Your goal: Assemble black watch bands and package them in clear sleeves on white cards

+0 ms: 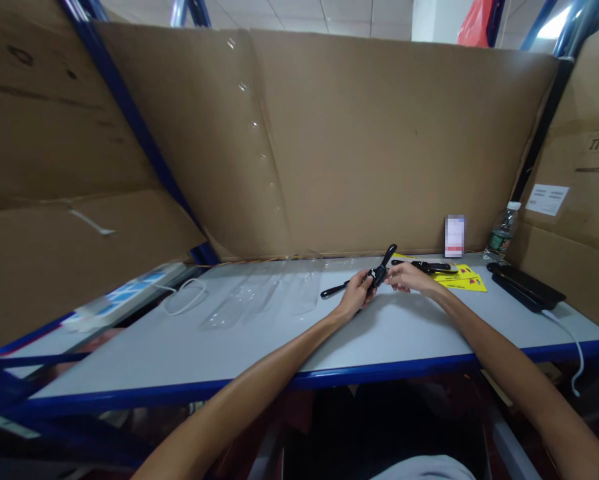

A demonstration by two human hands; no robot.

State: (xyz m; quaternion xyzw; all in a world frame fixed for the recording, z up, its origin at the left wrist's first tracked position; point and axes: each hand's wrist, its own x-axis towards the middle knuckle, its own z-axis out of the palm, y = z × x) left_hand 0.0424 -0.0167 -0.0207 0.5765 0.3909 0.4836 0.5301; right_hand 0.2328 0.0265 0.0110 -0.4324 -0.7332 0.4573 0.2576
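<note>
Above the right half of the grey table, my left hand [357,293] is closed on a black-handled tool [390,253], whose handle sticks up past the fingers. Another black handle [334,290] points out to the left of that hand. My right hand [407,277] is beside it, fingertips bent together against the tool's right side; whether they pinch a small part is too small to tell. Just behind the right hand, more black-handled tools [429,267] lie over yellow cards [462,279].
Clear plastic shells [259,293] lie left of my hands. A power strip [124,297] with a white cable [184,300] is at the far left. A phone [454,237], a bottle [502,233] and a long black device [527,287] stand or lie at the right. Cardboard [349,147] walls the back.
</note>
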